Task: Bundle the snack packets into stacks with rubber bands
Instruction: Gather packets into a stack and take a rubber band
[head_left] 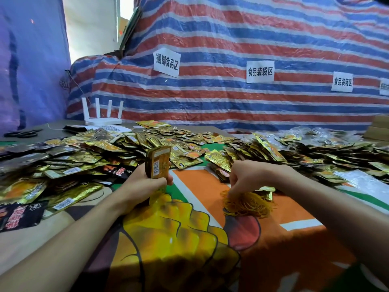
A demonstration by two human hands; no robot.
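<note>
One stack [159, 163] gripped upright in my left hand [145, 183], kept tight for banding; right hand [249, 175] pinches into the bands [247, 205] to pull one free

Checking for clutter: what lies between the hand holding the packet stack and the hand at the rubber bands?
Head view: only bare orange-and-white cloth between left hand, gripping the packet stack, and right hand, pinching the rubber bands.
</note>
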